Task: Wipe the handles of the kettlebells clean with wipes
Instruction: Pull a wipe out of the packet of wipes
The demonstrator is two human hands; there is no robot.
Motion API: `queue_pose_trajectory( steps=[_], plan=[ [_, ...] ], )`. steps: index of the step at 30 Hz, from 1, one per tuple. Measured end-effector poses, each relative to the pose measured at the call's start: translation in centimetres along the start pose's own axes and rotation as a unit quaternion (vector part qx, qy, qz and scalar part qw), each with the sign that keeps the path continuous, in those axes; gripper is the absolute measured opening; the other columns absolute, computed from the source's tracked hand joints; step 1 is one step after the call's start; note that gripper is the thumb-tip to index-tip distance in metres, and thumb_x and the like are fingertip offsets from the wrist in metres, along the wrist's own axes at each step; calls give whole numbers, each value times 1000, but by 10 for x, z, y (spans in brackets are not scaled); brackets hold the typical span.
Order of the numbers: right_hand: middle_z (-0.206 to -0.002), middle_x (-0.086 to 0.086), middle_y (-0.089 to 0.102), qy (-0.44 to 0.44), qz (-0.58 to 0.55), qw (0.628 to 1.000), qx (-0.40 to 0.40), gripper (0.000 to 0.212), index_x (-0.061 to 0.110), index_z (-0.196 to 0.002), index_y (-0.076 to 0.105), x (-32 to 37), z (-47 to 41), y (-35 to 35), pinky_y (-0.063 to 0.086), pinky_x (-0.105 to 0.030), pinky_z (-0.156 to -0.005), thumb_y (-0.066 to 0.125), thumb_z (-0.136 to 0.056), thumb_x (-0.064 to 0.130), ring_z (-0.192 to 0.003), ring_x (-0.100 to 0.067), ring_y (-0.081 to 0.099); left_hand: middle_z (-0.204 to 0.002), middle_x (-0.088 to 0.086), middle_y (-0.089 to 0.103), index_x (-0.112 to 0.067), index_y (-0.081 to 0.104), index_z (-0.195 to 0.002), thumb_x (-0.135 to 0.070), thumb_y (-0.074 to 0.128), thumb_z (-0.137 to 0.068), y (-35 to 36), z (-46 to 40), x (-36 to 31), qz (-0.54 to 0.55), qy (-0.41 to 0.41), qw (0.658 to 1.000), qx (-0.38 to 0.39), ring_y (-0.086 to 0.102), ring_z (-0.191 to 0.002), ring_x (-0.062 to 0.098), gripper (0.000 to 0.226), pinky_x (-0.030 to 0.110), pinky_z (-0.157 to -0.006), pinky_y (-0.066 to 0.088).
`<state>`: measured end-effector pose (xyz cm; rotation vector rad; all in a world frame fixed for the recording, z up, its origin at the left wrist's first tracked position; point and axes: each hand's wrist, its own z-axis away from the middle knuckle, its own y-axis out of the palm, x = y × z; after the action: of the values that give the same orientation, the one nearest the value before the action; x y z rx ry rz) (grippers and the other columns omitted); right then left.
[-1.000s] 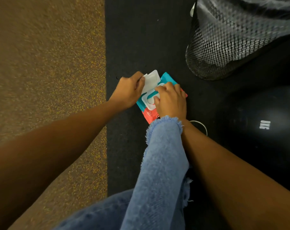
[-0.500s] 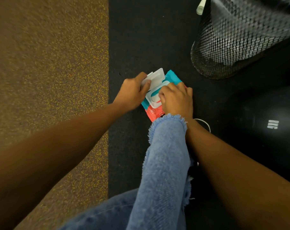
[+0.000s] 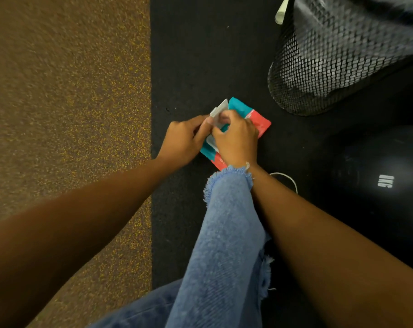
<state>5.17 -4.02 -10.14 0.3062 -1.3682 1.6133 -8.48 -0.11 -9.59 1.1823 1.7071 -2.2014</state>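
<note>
Judging progress: the person is only fetching a wipe; no handle looks wiped yet.
Kettlebell (image 3: 375,185): one in view, black, on the dark floor mat (image 3: 200,55), handle unseen.
Mesh bin (image 3: 330,67): one.
Wipes pack (image 3: 259,123): one, on the mat.
Left hand (image 3: 184,140): grip pinching the pack's lid flap (image 3: 220,110).
Right hand (image 3: 238,138): grip curled at the opening; a wipe between the fingers cannot be told.

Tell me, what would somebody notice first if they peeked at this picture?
Probably the bright teal and red wipes pack on the black mat in the middle, with the left hand holding its white flap up and the right hand reaching into the opening. Next, the black mesh bin at the upper right, and below it a big black kettlebell.
</note>
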Motion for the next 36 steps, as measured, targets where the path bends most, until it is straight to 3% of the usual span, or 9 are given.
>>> queue_pose_trajectory(
  steps=[5,7,9,13,16,21,27,32,36],
  plan=[
    [-112,2,72,48,-80,996,-12,12,21,-109,69,2,-1,4,57,-40,-96,67,-99,27,-111,-16,65,-79,-4,67,-20,68,-125,-34,36,-112,1,8,-2,-20,1,1000,12,61,-63,12,37,27,-57,49],
    [-110,5,70,72,-146,987,-12,9,20,-108,68,-2,4,-6,56,-23,-87,67,-99,24,-106,-11,65,-108,-6,72,-20,56,-145,-36,33,-112,2,8,-3,-40,24,998,36,65,-85,8,44,14,-75,49],
    [-102,10,67,122,-249,960,-47,5,22,-103,66,-9,12,-20,50,-11,-74,66,-99,21,-101,-9,66,-152,-3,52,-27,38,-157,-46,24,-110,5,8,-9,-81,24,993,79,59,-123,15,52,30,-96,53],
    [-100,1,72,285,-513,804,-92,14,25,-98,67,-20,28,-41,57,-26,-72,58,-101,14,-94,-16,73,-170,-7,14,-39,10,-162,-59,17,-106,18,9,-25,-262,37,948,175,38,-141,24,60,43,-84,55],
    [-99,-10,74,322,-630,702,-83,21,16,-95,68,-27,36,-50,59,-38,-89,52,-96,3,-100,-28,73,-172,-2,2,-35,-2,-162,-61,31,-104,30,10,-22,-334,71,916,212,23,-152,32,73,50,-110,43],
    [-111,-17,72,339,-715,608,-60,17,11,-108,64,-21,40,-63,58,-45,-98,51,-101,19,-105,-35,73,-172,-2,-5,-36,-15,-160,-54,60,-98,31,15,-4,-368,101,897,221,11,-157,34,100,49,-120,23],
    [-99,-2,68,339,-637,689,-70,12,23,-108,63,-24,37,-65,63,-42,-90,69,-98,24,-85,-23,77,-171,2,-13,-32,-22,-158,-63,57,-95,34,17,-14,-396,81,883,239,-5,-157,35,107,49,-120,6],
    [-106,1,70,323,-612,718,-79,3,27,-101,68,-28,39,-71,64,-40,-87,68,-98,25,-105,-26,73,-170,5,-15,-28,-18,-160,-69,45,-97,32,9,-41,-445,31,845,296,-19,-154,35,98,56,-125,-3],
    [-92,5,74,296,-586,747,-102,17,30,-85,69,-34,45,-81,62,-41,-89,68,-98,20,-98,-22,75,-157,0,46,-34,44,-152,-51,48,-103,17,-10,-99,-143,-108,971,160,46,-141,20,52,30,-110,42]
  ],
)
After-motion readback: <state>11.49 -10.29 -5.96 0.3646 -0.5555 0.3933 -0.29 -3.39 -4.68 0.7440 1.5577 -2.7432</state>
